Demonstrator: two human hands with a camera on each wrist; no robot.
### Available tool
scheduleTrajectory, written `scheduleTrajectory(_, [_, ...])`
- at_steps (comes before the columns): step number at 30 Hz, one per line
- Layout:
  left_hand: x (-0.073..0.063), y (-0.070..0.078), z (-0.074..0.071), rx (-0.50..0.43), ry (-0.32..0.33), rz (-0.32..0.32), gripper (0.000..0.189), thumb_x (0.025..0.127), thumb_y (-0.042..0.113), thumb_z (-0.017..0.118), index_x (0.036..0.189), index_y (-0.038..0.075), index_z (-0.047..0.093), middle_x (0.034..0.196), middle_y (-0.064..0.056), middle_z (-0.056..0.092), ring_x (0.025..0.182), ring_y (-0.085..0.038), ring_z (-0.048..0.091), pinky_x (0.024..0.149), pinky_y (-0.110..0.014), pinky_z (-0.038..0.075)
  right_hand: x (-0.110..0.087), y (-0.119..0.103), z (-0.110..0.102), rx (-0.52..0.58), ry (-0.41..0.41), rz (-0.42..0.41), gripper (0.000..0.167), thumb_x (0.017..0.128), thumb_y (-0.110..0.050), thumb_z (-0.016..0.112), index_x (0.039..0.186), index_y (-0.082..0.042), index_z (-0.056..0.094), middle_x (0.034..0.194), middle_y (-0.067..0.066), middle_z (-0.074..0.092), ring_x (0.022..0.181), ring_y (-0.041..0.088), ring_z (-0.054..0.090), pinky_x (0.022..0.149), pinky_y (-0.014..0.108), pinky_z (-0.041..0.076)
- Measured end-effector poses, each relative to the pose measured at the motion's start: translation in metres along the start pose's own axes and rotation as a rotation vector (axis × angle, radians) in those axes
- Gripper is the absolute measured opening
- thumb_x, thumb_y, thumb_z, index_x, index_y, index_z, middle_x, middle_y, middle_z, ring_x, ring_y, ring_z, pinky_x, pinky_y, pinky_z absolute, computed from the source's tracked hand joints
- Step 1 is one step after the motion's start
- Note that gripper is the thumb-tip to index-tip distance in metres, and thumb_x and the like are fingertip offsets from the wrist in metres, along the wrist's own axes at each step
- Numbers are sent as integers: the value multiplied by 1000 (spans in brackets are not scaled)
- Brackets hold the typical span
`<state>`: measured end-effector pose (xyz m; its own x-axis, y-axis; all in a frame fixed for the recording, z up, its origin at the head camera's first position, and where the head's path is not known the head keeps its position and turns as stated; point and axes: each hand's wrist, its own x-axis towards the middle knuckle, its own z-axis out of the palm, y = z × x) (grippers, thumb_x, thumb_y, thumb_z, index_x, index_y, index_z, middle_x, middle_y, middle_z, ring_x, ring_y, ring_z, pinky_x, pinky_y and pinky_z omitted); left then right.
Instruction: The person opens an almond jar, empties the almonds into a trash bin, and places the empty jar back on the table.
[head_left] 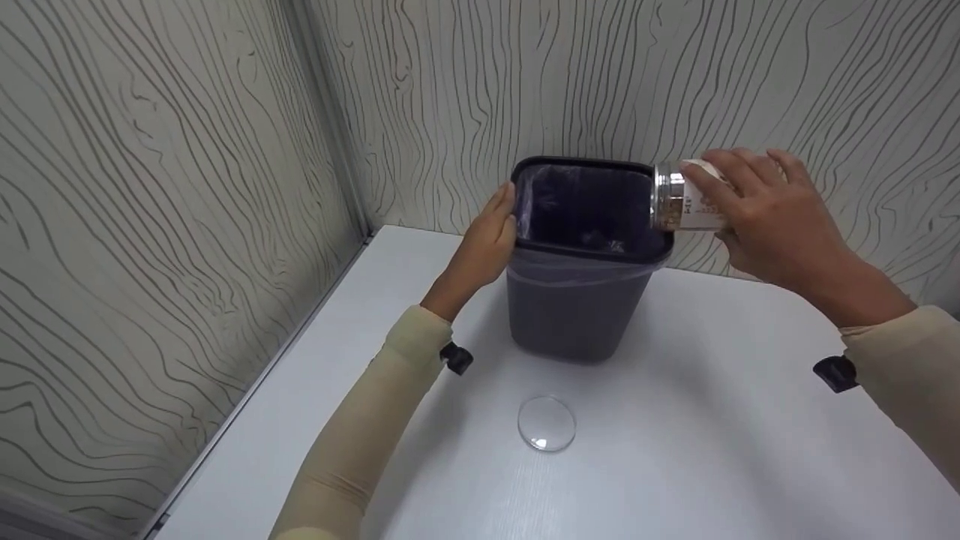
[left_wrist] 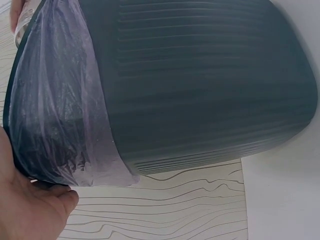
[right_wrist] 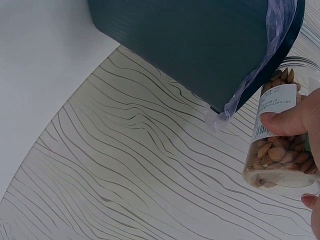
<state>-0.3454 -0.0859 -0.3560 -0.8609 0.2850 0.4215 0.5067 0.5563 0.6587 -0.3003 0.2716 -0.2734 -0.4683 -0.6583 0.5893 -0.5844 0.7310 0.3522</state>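
In the head view, a dark trash bin stands on the white table, its rim lined with a thin plastic bag. My left hand grips the bin's rim from the left side. My right hand holds a clear plastic jar tipped on its side, mouth toward the bin, at the right rim. Almonds lie inside the jar, behind a white label. The bin's bottom is dark, so its contents are hard to make out. On the table in front lies a round clear lid.
Behind the bin rises a wall panel with a wood-grain line pattern, and another panel runs along the left. The white table ends close behind the bin. A black wrist mount shows on each sleeve.
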Motion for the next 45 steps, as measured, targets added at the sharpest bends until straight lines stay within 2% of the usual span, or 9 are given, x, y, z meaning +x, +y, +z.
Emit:
scheduleTrajectory(7, [1,1,0,13,-31,-20,56,109,22,23,161,2,15,170,-7,10,155,-14,9,123,-27,11,0,0,-1,3,-13,7,96,62,14,78,149,-11,46,142,22,50,125,46,48,101,69,35])
scheduleTrajectory(14, [0,-1,0,4,-11,-5,56,109,21,25,160,1,18,169,-8,13,155,-14,10,123,-29,12,0,1,0,-1,-17,-3,100,61,14,79,151,-13,44,142,22,49,127,46,47,103,69,34])
scheduleTrajectory(24, [-1,-3,-2,-16,3,-6,55,109,22,26,160,2,18,169,-8,13,154,-13,11,123,-28,13,-1,6,1,1,4,-12,97,62,14,75,150,-14,46,142,22,50,126,45,48,103,70,35])
scheduleTrajectory(29, [0,-3,-2,-14,-1,-16,56,109,23,25,160,2,17,169,-7,12,154,-12,10,123,-27,13,-1,9,2,9,16,-36,99,61,16,77,151,-13,46,141,24,51,125,47,48,102,70,35])
scheduleTrajectory(34, [1,-1,-2,-2,-16,-13,56,109,23,23,161,2,16,169,-8,11,155,-14,9,123,-28,12,1,9,-1,12,9,-24,100,59,17,80,149,-12,48,140,24,51,124,47,48,103,69,34])
scheduleTrajectory(45, [-1,-2,-3,16,-13,-17,55,109,22,24,161,3,17,169,-7,12,155,-14,10,123,-28,12,2,9,2,26,26,-40,92,63,16,73,148,-12,50,140,24,52,123,47,49,103,68,34])
